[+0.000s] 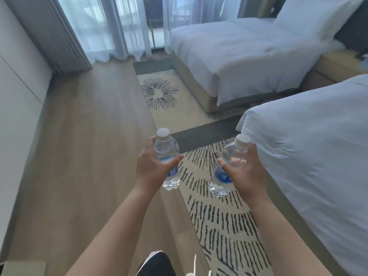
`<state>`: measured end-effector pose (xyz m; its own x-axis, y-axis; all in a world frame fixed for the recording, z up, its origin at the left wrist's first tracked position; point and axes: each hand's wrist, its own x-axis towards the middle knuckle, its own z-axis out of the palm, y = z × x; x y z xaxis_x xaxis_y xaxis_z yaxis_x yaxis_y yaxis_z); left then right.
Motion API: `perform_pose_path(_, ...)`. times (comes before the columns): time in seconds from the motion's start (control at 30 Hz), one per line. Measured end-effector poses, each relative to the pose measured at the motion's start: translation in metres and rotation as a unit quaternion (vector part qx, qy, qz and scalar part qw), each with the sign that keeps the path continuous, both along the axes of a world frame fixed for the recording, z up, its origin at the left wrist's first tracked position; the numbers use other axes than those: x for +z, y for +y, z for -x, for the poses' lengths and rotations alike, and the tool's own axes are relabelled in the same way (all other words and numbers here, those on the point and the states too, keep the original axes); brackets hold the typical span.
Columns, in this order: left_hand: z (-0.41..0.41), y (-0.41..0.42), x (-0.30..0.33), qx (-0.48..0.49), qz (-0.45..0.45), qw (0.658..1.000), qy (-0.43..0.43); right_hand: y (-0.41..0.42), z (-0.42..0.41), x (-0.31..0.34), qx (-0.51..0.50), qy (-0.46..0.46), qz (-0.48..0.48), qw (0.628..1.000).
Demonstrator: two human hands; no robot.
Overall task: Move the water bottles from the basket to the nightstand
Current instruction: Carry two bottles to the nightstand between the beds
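Note:
My left hand [152, 168] is shut around a clear water bottle [166, 148] with a white cap and blue label, held upright over the wooden floor. My right hand [250, 170] grips a second clear water bottle [231, 154] of the same kind, tilted slightly with its cap toward the near bed. A wooden nightstand [336, 64] stands at the far right between the two beds, partly cut off by the frame edge. No basket is in view.
Two beds with white covers fill the right side: the far bed [239, 54] and the near bed [318, 146]. A patterned rug [219, 216] runs along the beds over wooden floor [89, 156]. Sheer curtains [119, 26] hang at the back, and white cabinets [16, 96] line the left.

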<state>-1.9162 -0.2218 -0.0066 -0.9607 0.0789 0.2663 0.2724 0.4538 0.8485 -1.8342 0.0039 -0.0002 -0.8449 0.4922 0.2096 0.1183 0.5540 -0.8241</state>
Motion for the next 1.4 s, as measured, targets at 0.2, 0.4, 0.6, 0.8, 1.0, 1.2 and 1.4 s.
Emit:
perform_pose_path(0.2, 0.117, 0.04, -0.012, -0.014, -0.018, 1.0, -0.009, 0.039, 0.103, -0.015, -0.021, -0.003, 0.006, 1.0)
perform_pose_path(0.4, 0.27, 0.071, -0.017, -0.05, -0.012, 0.999, -0.01, 0.062, 0.243, -0.028, -0.042, 0.0, 0.006, 0.999)
perform_pose_path(0.6, 0.411, 0.115, 0.001, -0.102, 0.012, 0.995, -0.018, 0.091, 0.371, -0.011, -0.099, -0.003, -0.002, 0.995)
perform_pose_path(0.8, 0.522, 0.179, 0.006, -0.164, 0.004, 0.986, -0.036, 0.14, 0.456, -0.007, -0.154, -0.006, 0.004, 0.988)
perform_pose_path(1.0, 0.621, 0.274, -0.011, -0.211, -0.011, 0.976, -0.061, 0.216, 0.532, -0.025, -0.208, -0.014, -0.001, 0.978)
perform_pose_path(1.2, 0.719, 0.402, -0.021, -0.272, 0.005, 0.961, -0.057, 0.308, 0.621, -0.034, -0.267, -0.019, -0.002, 0.963)
perform_pose_path(1.4, 0.793, 0.515, -0.009, -0.33, 0.014, 0.942, -0.054, 0.392, 0.691, -0.014, -0.308, -0.029, 0.006, 0.951)
